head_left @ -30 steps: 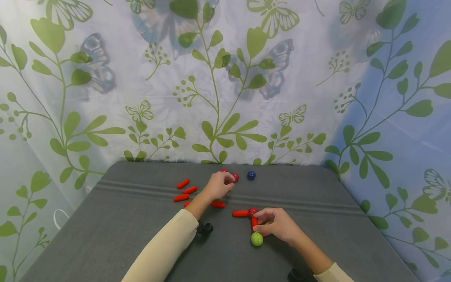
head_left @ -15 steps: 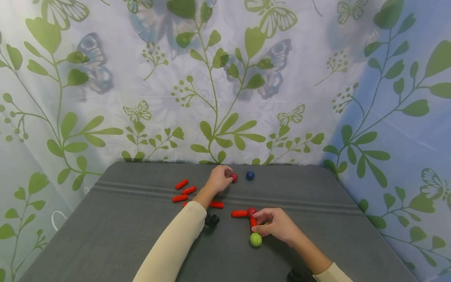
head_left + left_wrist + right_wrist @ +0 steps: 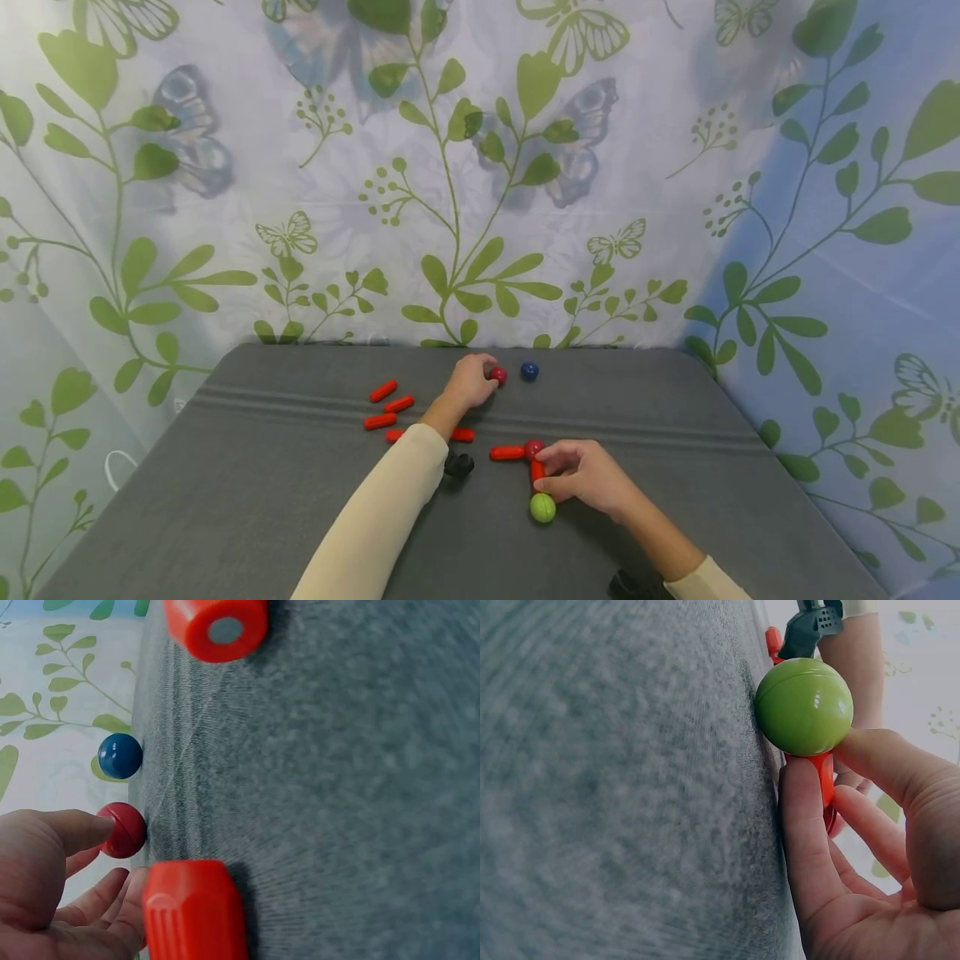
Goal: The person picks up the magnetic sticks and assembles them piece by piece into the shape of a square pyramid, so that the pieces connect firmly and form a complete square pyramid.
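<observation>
My left hand (image 3: 471,380) is at the table's far side, thumb and index finger at a red ball (image 3: 127,831) and pinching its edge. The far fingertip is partly hidden behind the ball. A blue ball (image 3: 529,372) lies just to its right. Nearer the middle, my right hand (image 3: 588,479) pinches a red rod (image 3: 537,473) between thumb and fingers. That rod joins a green ball (image 3: 804,707) at its near end and a second red ball (image 3: 534,450) at its far end. Another red rod (image 3: 507,452) sticks out leftward from that red ball.
Several loose red rods (image 3: 380,422) lie left of my left forearm, and one more rod (image 3: 463,435) shows just right of it. The grey table (image 3: 225,500) ends at a leaf-patterned curtain (image 3: 337,167). Black wrist devices (image 3: 459,465) sit on both wrists.
My left hand has shifted slightly right, closing its thumb and finger on the red ball. Another red ball beyond it is now hidden by the hand. My right hand has held still.
</observation>
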A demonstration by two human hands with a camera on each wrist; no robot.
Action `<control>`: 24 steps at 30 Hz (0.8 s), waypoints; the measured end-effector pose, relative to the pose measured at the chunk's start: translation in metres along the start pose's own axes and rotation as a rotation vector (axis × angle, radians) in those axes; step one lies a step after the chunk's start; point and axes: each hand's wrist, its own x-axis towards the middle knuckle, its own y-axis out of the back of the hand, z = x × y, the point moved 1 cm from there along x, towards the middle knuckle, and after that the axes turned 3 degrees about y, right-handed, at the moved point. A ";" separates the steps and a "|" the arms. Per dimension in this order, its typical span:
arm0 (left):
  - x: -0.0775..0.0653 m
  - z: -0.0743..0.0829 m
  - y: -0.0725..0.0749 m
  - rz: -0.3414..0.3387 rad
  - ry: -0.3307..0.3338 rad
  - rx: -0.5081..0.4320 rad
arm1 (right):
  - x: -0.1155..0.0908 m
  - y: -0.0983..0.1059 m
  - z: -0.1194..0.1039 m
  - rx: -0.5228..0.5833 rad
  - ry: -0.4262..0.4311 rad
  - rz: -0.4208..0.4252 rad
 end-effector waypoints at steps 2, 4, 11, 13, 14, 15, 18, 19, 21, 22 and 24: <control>0.001 0.000 0.000 0.003 -0.001 0.009 | 0.000 0.000 0.000 0.002 0.005 -0.002; 0.001 0.001 0.001 0.004 -0.006 0.015 | 0.000 0.000 0.000 0.005 0.007 -0.003; -0.002 0.003 0.001 -0.002 0.006 -0.010 | 0.001 0.000 0.001 0.008 0.003 0.000; -0.003 0.003 0.000 -0.002 0.019 -0.019 | 0.001 0.000 0.001 0.009 0.002 0.000; -0.003 0.004 -0.001 -0.002 0.024 -0.021 | 0.001 0.000 0.002 0.008 0.002 0.000; -0.003 0.004 -0.001 -0.001 0.025 -0.022 | 0.001 0.000 0.002 0.008 0.002 0.000; -0.002 0.005 -0.003 0.003 0.019 -0.031 | 0.001 0.000 0.003 0.012 -0.001 -0.001; -0.002 0.005 -0.003 0.004 0.017 -0.037 | 0.001 0.000 0.003 0.014 -0.002 -0.002; -0.002 0.005 -0.004 0.005 0.015 -0.046 | 0.001 0.000 0.002 0.017 -0.004 -0.001; -0.002 0.005 -0.004 0.004 0.017 -0.054 | 0.001 0.000 0.002 0.018 -0.004 0.000; -0.002 0.005 -0.003 0.000 0.022 -0.067 | 0.001 0.000 0.002 0.021 -0.001 0.001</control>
